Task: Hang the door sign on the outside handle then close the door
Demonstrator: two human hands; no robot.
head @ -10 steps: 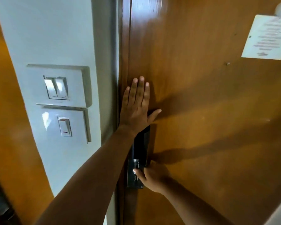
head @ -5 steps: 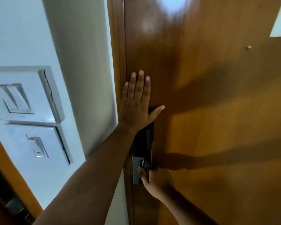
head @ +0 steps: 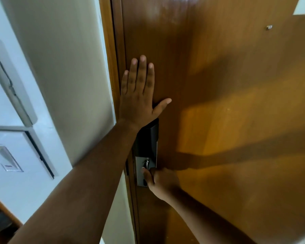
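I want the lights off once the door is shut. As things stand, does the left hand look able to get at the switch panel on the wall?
Probably yes: the left hand lies flat on the door, and bare wall lies between it and the switch panel.

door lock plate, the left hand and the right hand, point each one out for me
door lock plate [head: 148, 141], head view, on its dark upper section
left hand [head: 138, 101], head view, on the back of the hand
right hand [head: 163, 181], head view, on the back of the hand
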